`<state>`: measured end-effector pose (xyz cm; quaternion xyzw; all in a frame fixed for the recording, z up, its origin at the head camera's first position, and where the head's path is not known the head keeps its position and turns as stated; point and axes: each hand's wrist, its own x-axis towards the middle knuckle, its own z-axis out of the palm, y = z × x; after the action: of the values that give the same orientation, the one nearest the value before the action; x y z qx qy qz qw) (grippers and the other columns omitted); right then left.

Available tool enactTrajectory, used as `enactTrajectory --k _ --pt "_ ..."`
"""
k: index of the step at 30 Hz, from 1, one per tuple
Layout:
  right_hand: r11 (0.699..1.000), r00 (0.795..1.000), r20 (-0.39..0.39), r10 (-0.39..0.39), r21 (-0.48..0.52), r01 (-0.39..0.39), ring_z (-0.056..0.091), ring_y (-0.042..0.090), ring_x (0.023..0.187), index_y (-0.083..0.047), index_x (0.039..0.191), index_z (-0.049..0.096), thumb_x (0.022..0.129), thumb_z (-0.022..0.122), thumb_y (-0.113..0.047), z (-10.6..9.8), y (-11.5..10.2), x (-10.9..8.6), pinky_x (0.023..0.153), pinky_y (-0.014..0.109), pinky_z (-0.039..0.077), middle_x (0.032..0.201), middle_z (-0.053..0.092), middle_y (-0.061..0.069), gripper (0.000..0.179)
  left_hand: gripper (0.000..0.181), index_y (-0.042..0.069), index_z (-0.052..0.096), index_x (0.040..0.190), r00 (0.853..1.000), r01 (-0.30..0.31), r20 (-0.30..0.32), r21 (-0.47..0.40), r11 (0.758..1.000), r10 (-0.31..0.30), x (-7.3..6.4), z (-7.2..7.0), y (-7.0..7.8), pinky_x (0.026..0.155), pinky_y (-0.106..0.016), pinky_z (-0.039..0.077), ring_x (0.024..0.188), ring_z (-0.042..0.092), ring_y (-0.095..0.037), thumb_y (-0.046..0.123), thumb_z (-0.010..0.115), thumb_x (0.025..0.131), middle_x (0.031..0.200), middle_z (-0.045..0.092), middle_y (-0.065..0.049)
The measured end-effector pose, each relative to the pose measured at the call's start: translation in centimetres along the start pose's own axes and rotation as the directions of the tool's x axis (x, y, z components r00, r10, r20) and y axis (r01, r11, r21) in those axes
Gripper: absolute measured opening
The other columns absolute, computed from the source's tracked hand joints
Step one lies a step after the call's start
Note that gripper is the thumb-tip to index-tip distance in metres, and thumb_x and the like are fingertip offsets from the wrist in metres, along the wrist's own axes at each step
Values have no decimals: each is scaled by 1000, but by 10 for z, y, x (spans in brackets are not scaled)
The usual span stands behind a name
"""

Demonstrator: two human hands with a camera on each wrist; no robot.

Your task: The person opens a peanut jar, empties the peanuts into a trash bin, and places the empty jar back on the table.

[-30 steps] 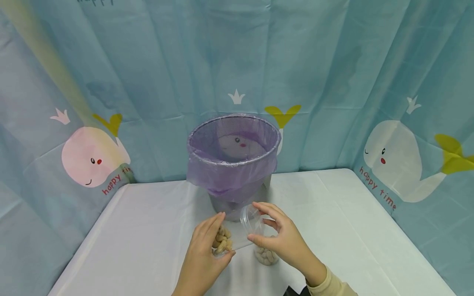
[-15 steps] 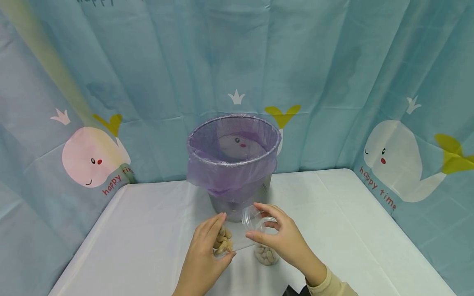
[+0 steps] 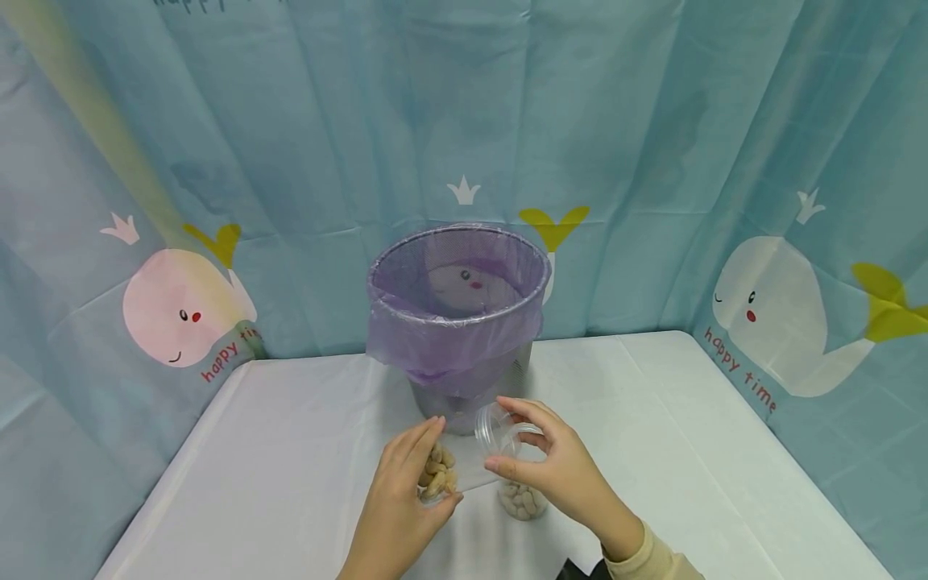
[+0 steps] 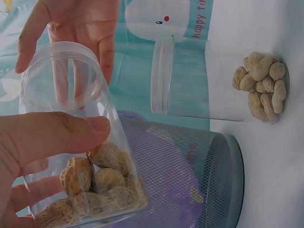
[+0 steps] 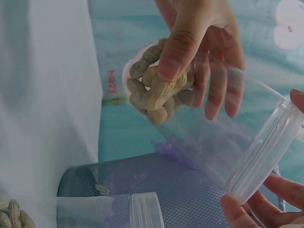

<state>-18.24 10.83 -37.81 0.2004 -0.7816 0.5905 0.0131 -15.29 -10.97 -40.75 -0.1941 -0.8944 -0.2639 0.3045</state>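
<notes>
Head view: a clear, cylindrical plastic jar (image 5: 213, 137) is suspended above the bench (image 3: 290, 451), between both hands, lying tilted with its ribbed rim toward the right. The left hand (image 3: 399, 491) grips the jar at its base end, thumb on one side and fingers on the other. The right hand (image 3: 551, 455) grips the rim end, thumb and fingertips set around the ribbed band. Whether a lid is seated on that band cannot be made out with certainty through the transparent plastic. Tan, unshelled peanuts (image 3: 437, 471) are gathered at the base end of the held jar.

A second clear plastic jar (image 4: 190, 80) stands upright on the bench, to the right of the held jar's base, with tan peanuts (image 4: 261, 78) at its bottom.

On the far side of the hands stands a round grey mesh bin (image 4: 225, 166), lined with a translucent purple plastic bag (image 3: 449, 346) folded over its rim. A white cloth covers the bench. A blue-green printed curtain (image 3: 326, 145) hangs behind. A beige sleeve (image 3: 648, 556) covers the right forearm.
</notes>
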Motion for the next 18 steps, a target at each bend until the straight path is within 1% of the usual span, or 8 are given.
enactTrajectory --k 7,9,11,15,18 --pt "1000 1000 12 -11 14 11 51 28 126 -16 142 53 84 80 -23 -1 -1 0 102 29 53 144 53 4 64 106 13 51 143 1000 4 2 -1 1000 -4 0 0 0 97 -43 57 124 54 -24 11 99 49 139 58 -4" --pt "1000 1000 17 -17 21 16 51 23 125 -16 142 53 84 80 -23 -2 -1 0 103 31 52 144 53 5 64 106 13 51 143 1000 6 4 -3 1000 -6 0 0 1 97 -43 57 124 54 -24 10 99 49 139 58 -4" --pt "999 999 28 -41 21 41 51 20 124 -15 142 52 85 79 -22 -2 -1 0 104 34 52 144 53 7 63 106 12 51 143 1000 8 7 -10 1000 -8 0 0 1 97 -43 57 124 54 -25 10 99 49 139 58 -4" --pt "996 996 44 -83 17 82 51 21 125 -14 143 51 86 79 -20 -3 -1 0 105 41 51 144 52 10 64 106 13 51 144 1000 17 18 -30 999 -17 0 -1 2 97 -45 57 124 54 -25 9 99 50 139 58 -3" --pt "995 994 49 -99 9 99 50 24 127 -14 143 51 85 79 -20 -4 0 0 105 42 50 145 52 10 64 106 13 50 144 1000 16 22 -40 999 -15 -1 -2 2 96 -46 57 124 54 -26 8 98 50 139 58 -4"
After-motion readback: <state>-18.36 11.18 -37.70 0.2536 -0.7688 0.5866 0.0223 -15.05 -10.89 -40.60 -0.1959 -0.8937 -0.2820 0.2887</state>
